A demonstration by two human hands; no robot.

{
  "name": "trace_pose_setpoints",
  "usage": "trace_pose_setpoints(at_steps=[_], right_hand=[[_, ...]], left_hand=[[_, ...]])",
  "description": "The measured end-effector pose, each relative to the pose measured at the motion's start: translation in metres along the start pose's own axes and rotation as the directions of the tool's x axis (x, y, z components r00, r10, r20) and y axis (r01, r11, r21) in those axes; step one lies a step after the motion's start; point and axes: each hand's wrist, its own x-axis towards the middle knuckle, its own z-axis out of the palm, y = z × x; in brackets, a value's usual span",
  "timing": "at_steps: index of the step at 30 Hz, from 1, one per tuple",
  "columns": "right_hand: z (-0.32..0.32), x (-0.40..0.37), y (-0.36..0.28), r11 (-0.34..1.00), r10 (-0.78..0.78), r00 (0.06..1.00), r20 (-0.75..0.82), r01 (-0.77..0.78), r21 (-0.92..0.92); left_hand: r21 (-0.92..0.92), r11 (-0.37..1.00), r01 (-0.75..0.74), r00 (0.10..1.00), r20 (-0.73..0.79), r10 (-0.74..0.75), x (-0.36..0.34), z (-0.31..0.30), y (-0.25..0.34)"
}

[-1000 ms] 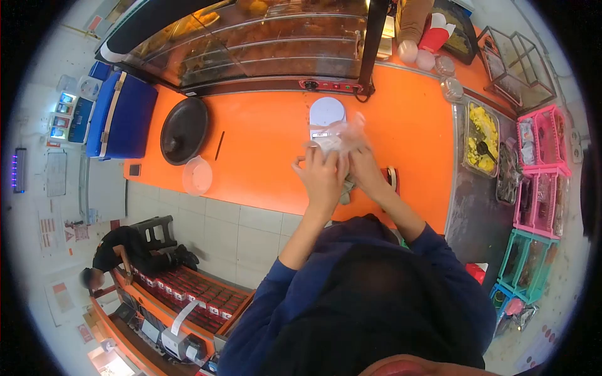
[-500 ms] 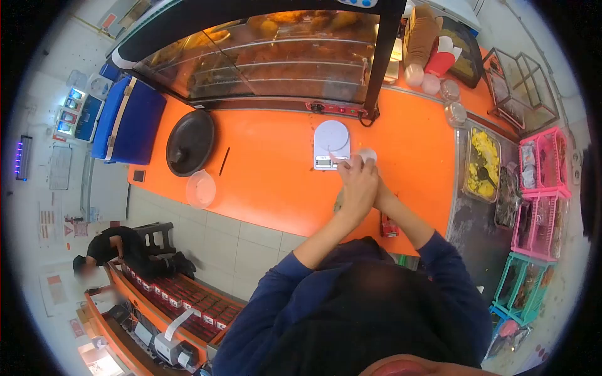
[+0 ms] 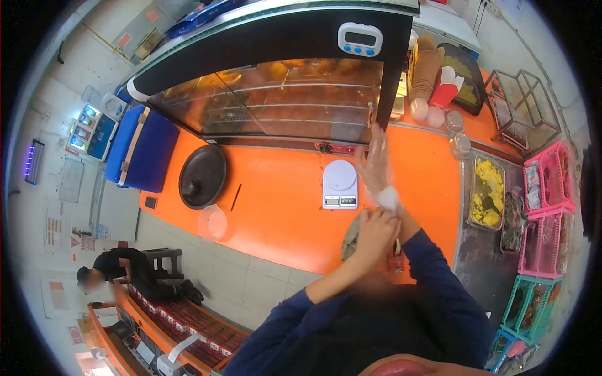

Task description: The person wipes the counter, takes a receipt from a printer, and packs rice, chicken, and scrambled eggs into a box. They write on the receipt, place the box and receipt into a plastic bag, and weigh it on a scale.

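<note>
Leftmost stands the blue cooler [image 3: 141,148]; then, on the orange desk [image 3: 276,238], come the round dark lid [image 3: 202,178], the clear tub [image 3: 212,223] just beside it, and the thin dark stick [image 3: 236,197]; the white scale [image 3: 340,183] lies further right, its round plate bare; a green cloth [image 3: 350,239] sits near the left hand [image 3: 375,233]. That hand's grip looks clenched on the wrist end of the clear glove [image 3: 375,172], though the exact pinch is too small to make out; the glove is over the right hand [image 3: 378,160], up off the desk beside the scale; the right grip is released, fingers stretched upward, grasping nothing. Keep those fingers straight and slightly spread; draw the cuff evenly toward the forearm, a little on each side, since thin film could tear under one hard tug. Well to the right, the tray of yellow food [image 3: 487,191] is apart from both hands.
</note>
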Motion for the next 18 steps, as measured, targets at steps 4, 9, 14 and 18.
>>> trace_pose_setpoints(at_steps=[4, 9, 14, 18], right_hand=[[0.016, 0.038, -0.028, 0.955, 0.197, 0.978, -0.07, -0.175, 0.239], [0.051, 0.041, -0.041, 0.915, 0.324, 0.938, -0.125, -0.277, 0.293], [0.081, 0.025, -0.036, 0.789, 0.182, 0.954, 0.238, -0.286, 0.544], [0.129, 0.03, 0.009, 0.975, 0.079, 0.958, 0.277, -0.133, 0.181]], left_hand=[[-0.015, 0.977, 0.211, 0.977, -0.026, -0.211, -0.031, -0.04, -0.054], [-0.065, 0.796, 0.602, 0.795, -0.045, -0.605, -0.098, -0.068, -0.126], [-0.394, 0.621, 0.677, 0.602, -0.189, -0.776, -0.077, -0.067, -0.17], [-0.487, 0.581, 0.653, 0.55, -0.223, -0.805, -0.034, -0.092, -0.193]])
